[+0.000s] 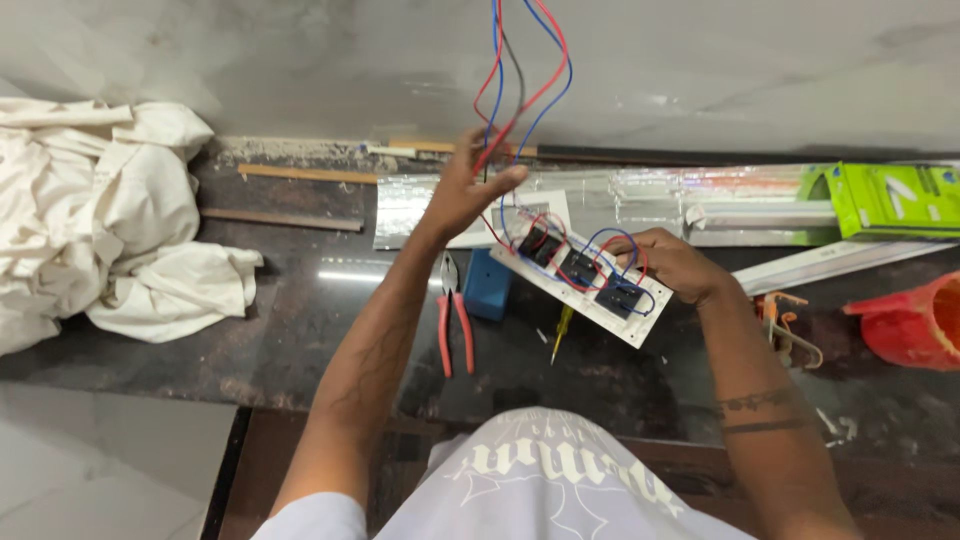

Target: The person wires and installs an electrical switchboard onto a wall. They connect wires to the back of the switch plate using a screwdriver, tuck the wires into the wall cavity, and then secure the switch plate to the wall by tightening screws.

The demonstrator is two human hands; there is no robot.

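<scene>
i see the left hand [468,190] pinching red and blue wires [520,80]; the right hand [668,262] grips the white switch plate [590,290] above pliers [455,315], near the counter's front edge.

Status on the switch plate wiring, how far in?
Done: red and blue jumper loops already link the three black modules on the white switch plate. In hand: right hand steadies the plate; left hand pinches the red, blue and black wires hanging from above. Left: those hanging wires look not yet landed, and the plate is loose, unmounted. Pliers and screwdriver lie unused.
</scene>
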